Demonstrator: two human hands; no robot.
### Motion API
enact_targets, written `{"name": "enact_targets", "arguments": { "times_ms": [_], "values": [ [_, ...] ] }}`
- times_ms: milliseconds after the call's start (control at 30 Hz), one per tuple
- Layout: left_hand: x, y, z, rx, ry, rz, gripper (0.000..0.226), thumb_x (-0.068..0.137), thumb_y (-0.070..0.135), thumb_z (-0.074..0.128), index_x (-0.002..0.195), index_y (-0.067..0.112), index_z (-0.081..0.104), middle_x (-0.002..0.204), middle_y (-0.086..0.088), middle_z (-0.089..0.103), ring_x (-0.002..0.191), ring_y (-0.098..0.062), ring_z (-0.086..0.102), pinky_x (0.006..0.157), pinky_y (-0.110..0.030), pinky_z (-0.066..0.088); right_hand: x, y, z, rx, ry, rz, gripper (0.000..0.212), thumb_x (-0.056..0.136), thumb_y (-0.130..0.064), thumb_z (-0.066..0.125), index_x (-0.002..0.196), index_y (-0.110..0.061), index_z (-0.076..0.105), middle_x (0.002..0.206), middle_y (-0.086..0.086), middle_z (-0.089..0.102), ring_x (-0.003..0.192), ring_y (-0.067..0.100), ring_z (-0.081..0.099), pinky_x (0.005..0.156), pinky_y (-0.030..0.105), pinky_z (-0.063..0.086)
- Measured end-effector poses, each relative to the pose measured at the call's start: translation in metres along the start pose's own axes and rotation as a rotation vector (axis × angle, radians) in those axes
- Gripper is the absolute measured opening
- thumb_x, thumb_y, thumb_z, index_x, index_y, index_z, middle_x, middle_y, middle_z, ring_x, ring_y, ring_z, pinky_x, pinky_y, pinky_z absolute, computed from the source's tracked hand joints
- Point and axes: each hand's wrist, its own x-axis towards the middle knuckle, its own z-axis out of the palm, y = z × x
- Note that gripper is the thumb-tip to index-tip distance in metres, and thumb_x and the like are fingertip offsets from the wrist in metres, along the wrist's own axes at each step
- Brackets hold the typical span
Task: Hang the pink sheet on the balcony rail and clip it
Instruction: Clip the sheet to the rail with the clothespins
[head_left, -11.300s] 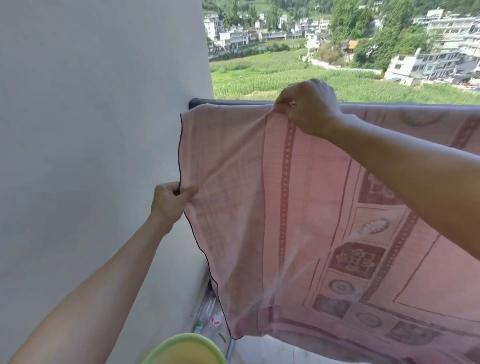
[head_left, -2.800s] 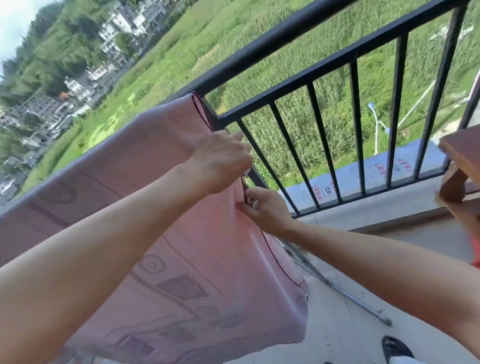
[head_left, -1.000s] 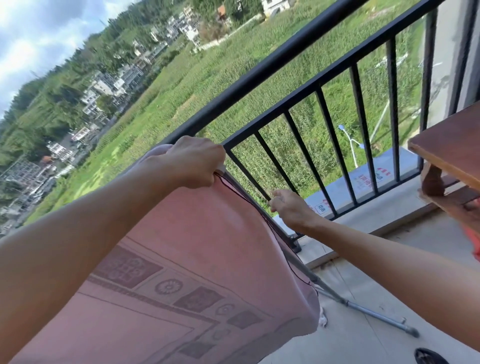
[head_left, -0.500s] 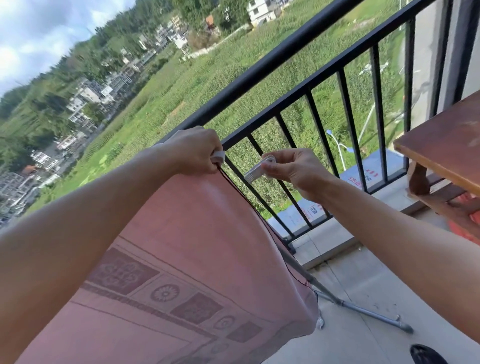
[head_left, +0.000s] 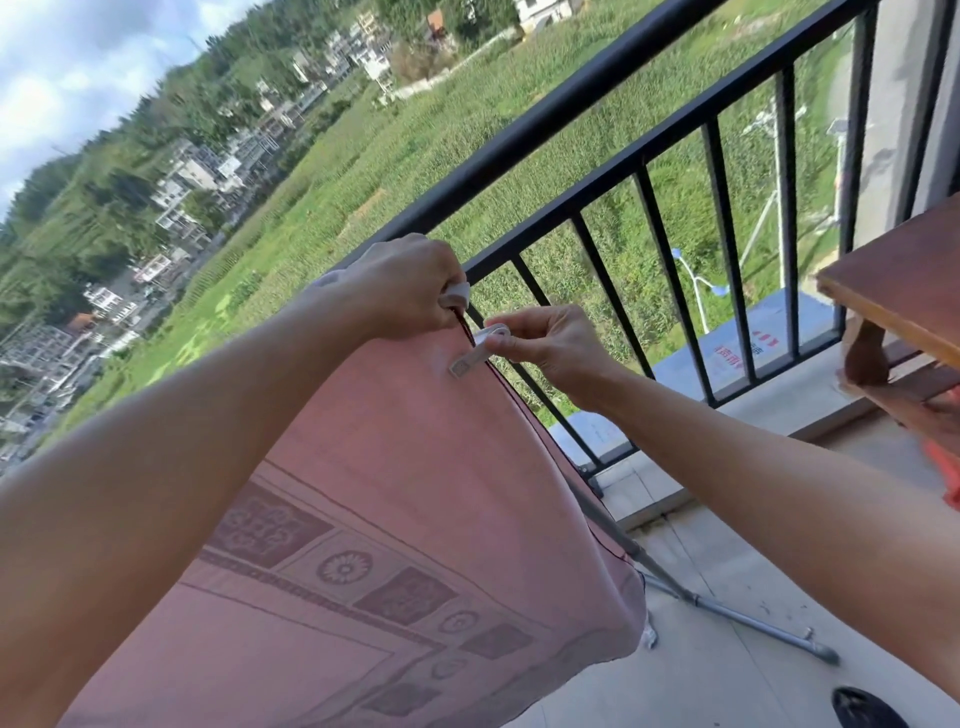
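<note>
The pink sheet (head_left: 415, 493), with a darker patterned border, hangs over the black balcony rail (head_left: 597, 130) and falls toward me. My left hand (head_left: 400, 286) grips the sheet's top right corner on the rail, and a bit of white clip (head_left: 456, 299) shows under its fingers. My right hand (head_left: 550, 348) pinches a white clothes clip (head_left: 475, 356) whose jaws lie against the sheet's dark-trimmed right edge, just below the left hand. Whether the jaws bite the cloth I cannot tell.
Vertical black bars (head_left: 722, 249) fill the railing to the right. A brown wooden table (head_left: 904, 291) juts in at the right edge. A grey metal pole (head_left: 727, 608) lies on the tiled floor below the sheet. A dark shoe (head_left: 867, 709) shows at the bottom right.
My right hand has brought the white clip down and left from beside the bars onto the sheet's right edge. The left hand keeps its grip on the corner at the rail.
</note>
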Motion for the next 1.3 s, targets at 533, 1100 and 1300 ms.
{"name": "enact_targets", "arguments": {
  "times_ms": [533,1100,1300],
  "values": [
    [-0.046,0.055,0.076,-0.662,0.337,-0.031,0.028,0.098,0.037,0.047,0.091,0.011,0.041,0.059,0.006,0.041,0.051,-0.009,0.036,0.055,-0.036,0.035,-0.057,0.021,-0.082,-0.302,0.027,0.333,0.042,0.085,-0.022,0.072,0.124,-0.014,0.059,0.120,0.003,0.065,0.110,0.019,0.064,0.075,0.031,0.052],
    [-0.054,0.104,0.240,-1.593,-0.052,-0.662,0.013,0.090,0.007,0.065,0.078,0.008,0.070,0.067,-0.005,0.065,0.060,-0.014,0.055,0.058,-0.024,0.049,-0.159,0.106,-0.093,-0.424,0.020,0.560,0.043,0.080,-0.023,0.079,0.120,-0.016,0.065,0.104,0.008,0.070,0.080,0.009,0.065,0.055,0.016,0.047],
    [-0.057,0.111,0.242,-1.696,-0.087,-0.671,0.013,0.090,-0.002,0.062,0.082,0.004,0.071,0.066,-0.006,0.065,0.056,-0.012,0.057,0.052,-0.019,0.050,-0.155,0.101,-0.092,-0.275,0.059,0.559,0.045,0.081,-0.025,0.077,0.123,-0.012,0.063,0.104,0.008,0.072,0.075,0.003,0.068,0.055,0.019,0.045]
  ]
}}
